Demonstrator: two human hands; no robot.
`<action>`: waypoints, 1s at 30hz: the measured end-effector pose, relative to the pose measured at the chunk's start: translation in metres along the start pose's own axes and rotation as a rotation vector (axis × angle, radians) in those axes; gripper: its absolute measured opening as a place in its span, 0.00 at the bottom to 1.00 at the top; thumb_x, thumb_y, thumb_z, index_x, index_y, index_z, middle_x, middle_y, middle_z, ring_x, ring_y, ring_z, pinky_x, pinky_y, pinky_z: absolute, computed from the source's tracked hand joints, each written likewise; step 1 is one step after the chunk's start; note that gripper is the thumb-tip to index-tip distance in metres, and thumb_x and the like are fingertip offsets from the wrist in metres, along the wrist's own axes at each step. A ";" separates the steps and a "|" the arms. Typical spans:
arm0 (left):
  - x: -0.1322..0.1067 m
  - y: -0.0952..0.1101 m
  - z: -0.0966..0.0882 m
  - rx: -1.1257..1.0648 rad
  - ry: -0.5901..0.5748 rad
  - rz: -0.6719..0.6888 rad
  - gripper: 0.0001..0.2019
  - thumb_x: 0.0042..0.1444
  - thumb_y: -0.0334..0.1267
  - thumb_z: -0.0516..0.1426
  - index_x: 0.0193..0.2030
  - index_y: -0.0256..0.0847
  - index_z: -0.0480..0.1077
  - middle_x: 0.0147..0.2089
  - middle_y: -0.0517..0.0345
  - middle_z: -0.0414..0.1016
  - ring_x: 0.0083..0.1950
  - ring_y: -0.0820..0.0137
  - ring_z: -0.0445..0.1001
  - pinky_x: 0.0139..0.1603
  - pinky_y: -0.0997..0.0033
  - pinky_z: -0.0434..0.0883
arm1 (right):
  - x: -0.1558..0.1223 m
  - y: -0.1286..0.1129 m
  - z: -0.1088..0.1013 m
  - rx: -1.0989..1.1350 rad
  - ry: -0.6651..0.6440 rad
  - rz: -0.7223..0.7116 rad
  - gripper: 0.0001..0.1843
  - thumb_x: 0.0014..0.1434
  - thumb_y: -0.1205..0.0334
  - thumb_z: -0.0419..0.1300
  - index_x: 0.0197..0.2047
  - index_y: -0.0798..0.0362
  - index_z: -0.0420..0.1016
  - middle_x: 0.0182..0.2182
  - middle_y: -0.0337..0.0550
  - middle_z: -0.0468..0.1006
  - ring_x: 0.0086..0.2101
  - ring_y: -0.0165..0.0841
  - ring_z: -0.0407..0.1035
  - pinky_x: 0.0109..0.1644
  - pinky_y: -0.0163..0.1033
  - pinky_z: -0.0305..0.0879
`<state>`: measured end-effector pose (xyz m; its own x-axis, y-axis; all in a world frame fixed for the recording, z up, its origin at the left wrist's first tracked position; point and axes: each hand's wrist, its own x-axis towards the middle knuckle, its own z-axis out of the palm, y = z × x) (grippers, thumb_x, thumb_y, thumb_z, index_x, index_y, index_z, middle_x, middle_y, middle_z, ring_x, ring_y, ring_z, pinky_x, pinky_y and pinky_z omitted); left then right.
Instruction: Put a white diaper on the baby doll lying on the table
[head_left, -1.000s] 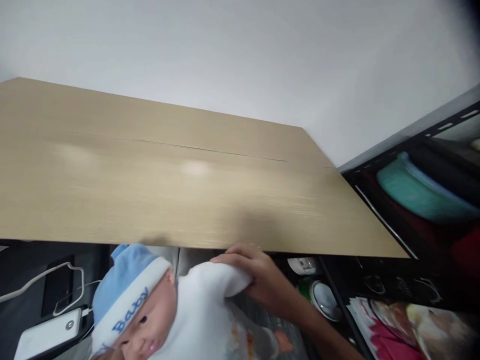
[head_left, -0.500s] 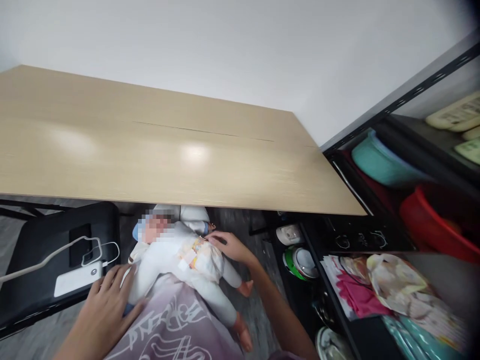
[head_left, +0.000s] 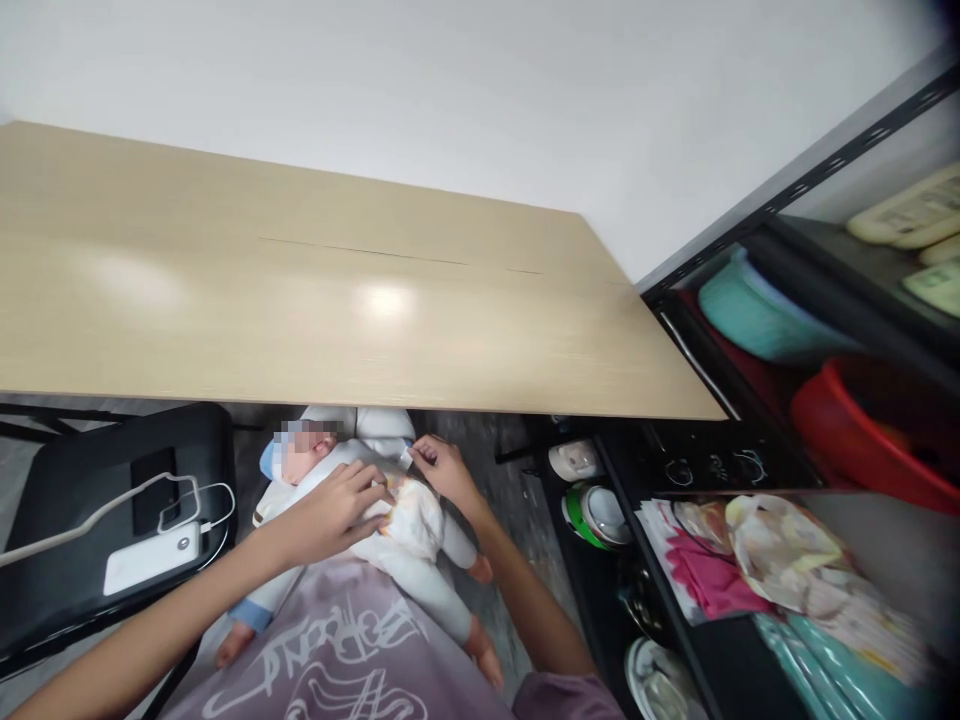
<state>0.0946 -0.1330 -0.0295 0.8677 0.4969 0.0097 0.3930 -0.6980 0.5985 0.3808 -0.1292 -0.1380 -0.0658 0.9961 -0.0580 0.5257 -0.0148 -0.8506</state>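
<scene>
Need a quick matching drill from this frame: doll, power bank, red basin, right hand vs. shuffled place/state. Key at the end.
Things
1. Doll
2. Power bank
3. Red basin
4. Right hand

Place or state
A. On the black seat, with a cable plugged in
B. Fingertips at a small white tab
C. Dressed mostly in white
D. On the shelving at the picture's right, below the teal basin

Pairs: 1-C, 2-A, 3-D, 4-B
</scene>
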 end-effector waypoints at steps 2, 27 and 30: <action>-0.002 0.000 -0.002 -0.036 -0.006 -0.012 0.09 0.83 0.44 0.56 0.57 0.44 0.76 0.56 0.49 0.78 0.56 0.56 0.74 0.59 0.55 0.68 | 0.005 0.001 -0.002 -0.020 0.025 0.017 0.15 0.75 0.51 0.63 0.38 0.50 0.81 0.36 0.42 0.84 0.37 0.36 0.77 0.49 0.41 0.74; 0.158 0.022 0.061 0.224 -0.627 -0.122 0.15 0.54 0.45 0.78 0.39 0.36 0.85 0.43 0.39 0.88 0.56 0.45 0.86 0.56 0.54 0.79 | -0.144 -0.024 -0.023 -0.348 -0.300 0.321 0.07 0.74 0.59 0.63 0.43 0.49 0.82 0.35 0.44 0.87 0.35 0.40 0.78 0.38 0.39 0.51; 0.165 0.022 0.072 0.218 -0.605 -0.158 0.16 0.47 0.40 0.82 0.33 0.37 0.83 0.38 0.40 0.87 0.53 0.42 0.87 0.53 0.52 0.81 | -0.153 -0.009 -0.017 -0.330 -0.306 0.353 0.09 0.71 0.57 0.64 0.39 0.49 0.83 0.32 0.45 0.87 0.34 0.40 0.79 0.38 0.40 0.53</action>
<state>0.2678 -0.1035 -0.0720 0.7876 0.2687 -0.5545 0.5267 -0.7607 0.3795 0.4007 -0.2804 -0.1130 -0.0549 0.8645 -0.4996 0.7943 -0.2654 -0.5465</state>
